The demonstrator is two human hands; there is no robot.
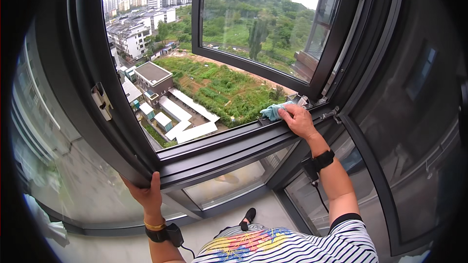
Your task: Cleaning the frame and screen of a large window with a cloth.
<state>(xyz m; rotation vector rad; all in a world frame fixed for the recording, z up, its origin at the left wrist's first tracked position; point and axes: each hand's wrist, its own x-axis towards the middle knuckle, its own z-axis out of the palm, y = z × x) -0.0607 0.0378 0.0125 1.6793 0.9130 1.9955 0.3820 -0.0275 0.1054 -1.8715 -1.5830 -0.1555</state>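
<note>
My right hand [298, 117] presses a crumpled light-blue cloth [273, 111] onto the dark metal sill [234, 142] of an open window, close to the hinge corner. Part of the cloth is hidden under my fingers. Above it the window sash [252, 65] stands swung outward. My left hand [145, 192] grips the lower left corner of the dark window frame [120, 131], its thumb on the near side and the fingers out of sight behind. A metal latch plate [101, 101] is set in the frame's left upright.
Beyond the opening is a long drop to low roofs [175, 113] and greenery [226, 87]. Fixed glass panes [226, 180] lie below the sill, and a dark-framed pane [402, 153] stands at the right. Cables hang from both wrist straps. A white cloth [45, 219] shows at the lower left.
</note>
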